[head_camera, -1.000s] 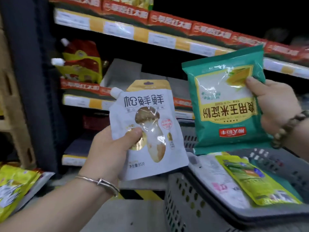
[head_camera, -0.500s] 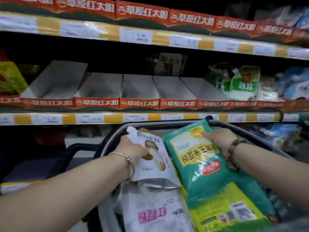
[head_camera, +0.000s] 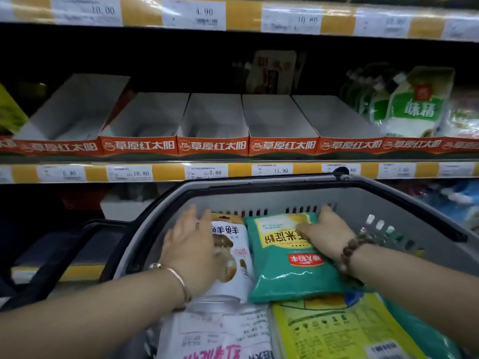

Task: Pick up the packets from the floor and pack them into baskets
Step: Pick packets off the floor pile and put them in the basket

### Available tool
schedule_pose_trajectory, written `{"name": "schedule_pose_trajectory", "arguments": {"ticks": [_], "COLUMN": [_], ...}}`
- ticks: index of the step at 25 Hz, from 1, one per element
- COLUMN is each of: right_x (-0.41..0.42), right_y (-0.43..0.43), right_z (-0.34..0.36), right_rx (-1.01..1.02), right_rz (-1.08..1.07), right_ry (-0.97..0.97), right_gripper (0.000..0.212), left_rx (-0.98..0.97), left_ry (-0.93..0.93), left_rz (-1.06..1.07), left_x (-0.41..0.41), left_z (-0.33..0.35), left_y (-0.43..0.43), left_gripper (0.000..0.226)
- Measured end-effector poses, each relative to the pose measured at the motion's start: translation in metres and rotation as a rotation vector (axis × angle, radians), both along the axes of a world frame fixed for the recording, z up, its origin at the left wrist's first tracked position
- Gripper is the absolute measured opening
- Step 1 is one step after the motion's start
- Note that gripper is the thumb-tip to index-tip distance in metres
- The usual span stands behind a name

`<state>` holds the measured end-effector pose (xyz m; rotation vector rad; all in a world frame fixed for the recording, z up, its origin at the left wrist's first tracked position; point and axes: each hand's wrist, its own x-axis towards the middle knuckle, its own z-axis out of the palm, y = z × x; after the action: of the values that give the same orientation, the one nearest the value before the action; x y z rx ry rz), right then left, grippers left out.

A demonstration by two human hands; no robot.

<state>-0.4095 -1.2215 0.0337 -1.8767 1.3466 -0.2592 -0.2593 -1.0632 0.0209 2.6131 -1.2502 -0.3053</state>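
Shelf-side basket (head_camera: 261, 199): white pouch (head_camera: 234, 251) under left grip (head_camera: 191, 246), green packet (head_camera: 287, 270) in right grip (head_camera: 327, 234).

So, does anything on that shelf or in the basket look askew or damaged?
The leftmost white display tray sits turned at an angle, unlike its four straight neighbours, though the wide lens may exaggerate this. In the grey basket the packets lie flat and overlapping; none looks torn or spilled.

A grey basket (head_camera: 259, 199) stands open from above. Packets cover its floor: a white pouch (head_camera: 237, 255) and a green packet (head_camera: 285, 275) lie side by side against the far wall, touching. A narrow gap shows along the right wall. A shelf edge (head_camera: 168, 173) runs just behind the far rim.
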Motion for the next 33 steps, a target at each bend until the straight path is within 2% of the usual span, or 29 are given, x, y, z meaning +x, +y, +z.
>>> {"name": "schedule_pose_trajectory", "arguments": {"ticks": [1,2,3,5,8,9,11,12,19,21,24,26,29,33], "right_x": [-0.002,-0.002,-0.001,0.005,0.001,-0.001,-0.002,-0.001,0.003,0.003,0.009,0.019,0.046,0.093], "right_y": [0.005,0.010,0.017,0.023,0.021,0.021,0.022,0.022,0.026,0.028,0.042,0.061,0.107,0.189], "right_z": [0.002,0.002,0.001,-0.010,-0.018,-0.019,-0.019,-0.020,-0.019,-0.014,0.008,0.023,0.046,0.064], "right_rx": [-0.129,-0.278,-0.398,-0.475,-0.484,-0.496,-0.524,-0.552,-0.582,-0.552,-0.534,-0.616,-0.719,-0.832], "right_rz": [0.138,0.297,0.467,0.676,0.727,0.742,0.748,0.745,0.697,0.691,0.655,0.638,0.724,0.896], "right_ry": [0.096,0.192,0.259,0.390,0.475,0.467,0.492,0.519,0.561,0.558,0.447,0.338,0.179,-0.023], "right_gripper": [0.065,0.073,0.073,0.066,0.071,0.085,0.127,0.138,0.142,0.133,0.077,0.069,0.060,0.049], "left_rx": [0.029,0.086,0.145,0.240,0.195,0.190,0.201,0.209,0.222,0.195,0.035,-0.134,-0.382,-0.504], "left_ry": [-0.068,-0.100,-0.110,-0.119,-0.102,-0.089,-0.080,-0.077,-0.026,0.000,-0.019,-0.112,-0.158,-0.204], "left_rz": [-0.096,-0.155,-0.195,-0.220,-0.167,-0.155,-0.147,-0.146,-0.190,-0.189,-0.196,-0.204,-0.151,-0.026], "left_x": [-0.005,-0.010,-0.011,-0.013,-0.015,-0.016,-0.018,-0.018,-0.011,-0.007,-0.005,-0.003,0.005,0.016], "left_z": [-0.001,-0.002,-0.007,-0.015,-0.021,-0.022,-0.025,-0.026,-0.022,-0.014,0.012,0.034,0.059,0.064], "left_y": [-0.001,-0.001,-0.003,-0.004,-0.008,-0.009,-0.010,-0.010,-0.014,-0.013,0.005,0.032,0.093,0.200], "left_gripper": [0.078,0.076,0.073,0.067,0.065,0.064,0.064,0.063,0.064,0.057,0.048,0.049,0.046,0.036]}}
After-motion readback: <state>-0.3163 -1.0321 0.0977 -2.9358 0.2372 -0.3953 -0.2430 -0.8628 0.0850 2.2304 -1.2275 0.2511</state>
